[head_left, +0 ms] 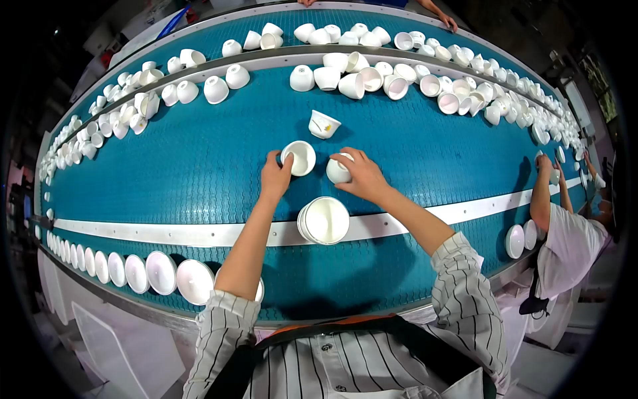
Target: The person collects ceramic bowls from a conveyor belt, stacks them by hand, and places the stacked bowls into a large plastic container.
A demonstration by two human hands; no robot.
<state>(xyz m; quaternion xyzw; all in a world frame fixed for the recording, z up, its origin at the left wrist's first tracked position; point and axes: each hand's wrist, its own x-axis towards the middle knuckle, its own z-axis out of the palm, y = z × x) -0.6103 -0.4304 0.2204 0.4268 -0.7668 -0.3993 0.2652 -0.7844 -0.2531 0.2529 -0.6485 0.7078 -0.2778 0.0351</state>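
Note:
My left hand (277, 174) grips a white cup (302, 158) by its near left side, with the cup's mouth facing up toward me. In my right hand (362, 174) is a second white cup (338, 169), its rounded outside showing and part of it covered by my fingers. Just beyond both hands a white cup with a yellow flower print (323, 125) lies tilted on the teal belt (219, 159). Closer to my body, a stack of white bowls (324, 221) rests across the white divider strip (199, 233), open side up.
Many white cups (325, 78) crowd the far side of the belt and a further lane. A row of white bowls (161, 272) lines the near left edge. At right, another person (568, 246) reaches over the belt; other hands (438, 14) show at the far edge.

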